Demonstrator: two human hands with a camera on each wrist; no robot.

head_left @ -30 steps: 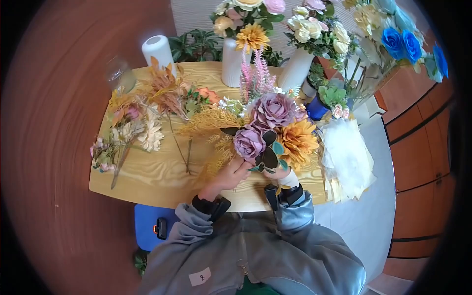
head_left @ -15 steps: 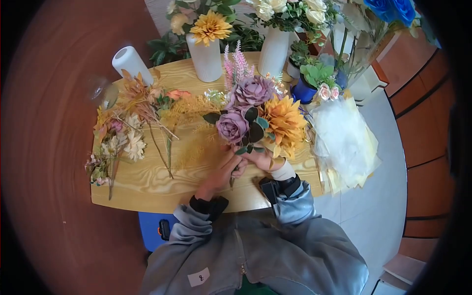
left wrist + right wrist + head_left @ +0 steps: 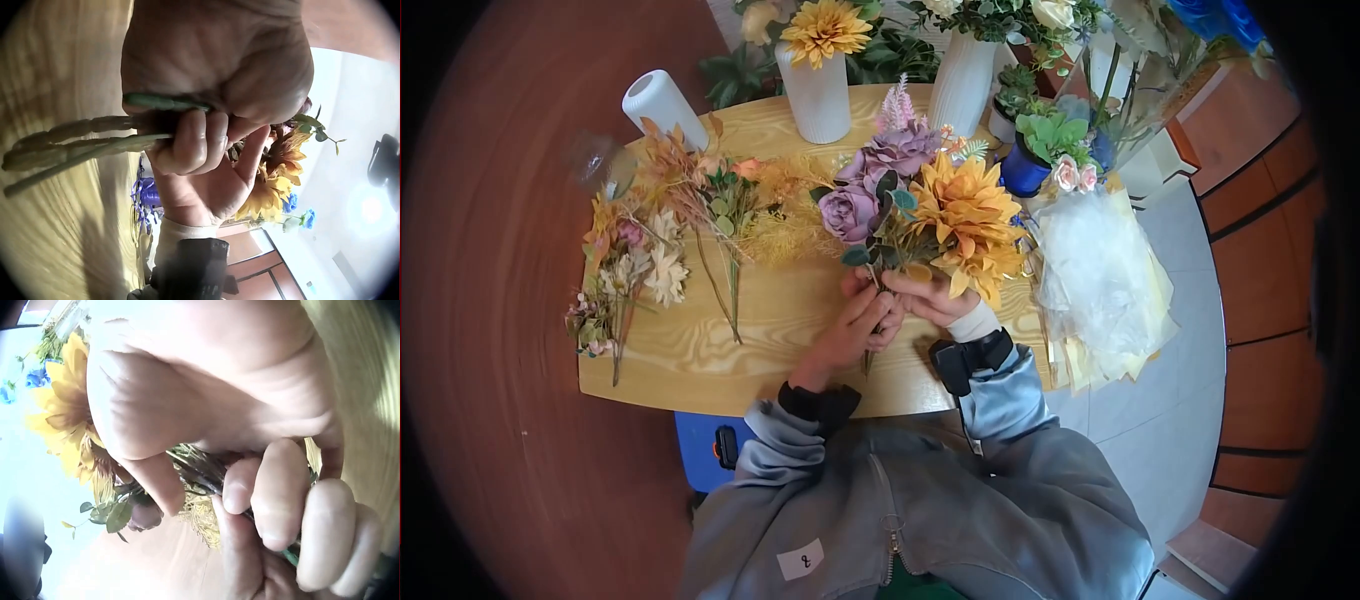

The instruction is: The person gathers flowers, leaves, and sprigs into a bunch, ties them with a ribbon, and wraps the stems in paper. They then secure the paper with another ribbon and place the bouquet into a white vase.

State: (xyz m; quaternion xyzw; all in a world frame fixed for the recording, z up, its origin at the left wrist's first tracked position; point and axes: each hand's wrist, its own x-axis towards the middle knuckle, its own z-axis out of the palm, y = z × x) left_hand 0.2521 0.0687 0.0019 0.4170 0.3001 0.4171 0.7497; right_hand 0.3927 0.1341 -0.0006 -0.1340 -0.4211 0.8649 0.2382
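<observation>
A bouquet of artificial flowers stands over the table's front half, with purple roses (image 3: 848,213), a large orange-yellow flower (image 3: 965,210) and pink flower spikes (image 3: 895,108). My left hand (image 3: 847,328) grips its gathered stems low down. Just above and to the right, my right hand (image 3: 928,297) curls round the same stems right under the blooms. Bare stem ends (image 3: 69,147) stick out below the left hand in the left wrist view. In the right wrist view, fingers of both hands meet at the dark upper stems (image 3: 203,470).
Loose flower stems (image 3: 625,275) lie at the table's left, near a white vase (image 3: 665,108). Filled white vases (image 3: 815,100) and a blue pot (image 3: 1024,172) stand at the back. Sheets of wrapping paper (image 3: 1100,290) overhang the right edge. Purple ribbon (image 3: 149,192) is behind the hands.
The bouquet has turned, its purple roses shifting left and its orange-yellow flower facing more upward. My hands have come closer together on the stems. The head view has also shifted.
</observation>
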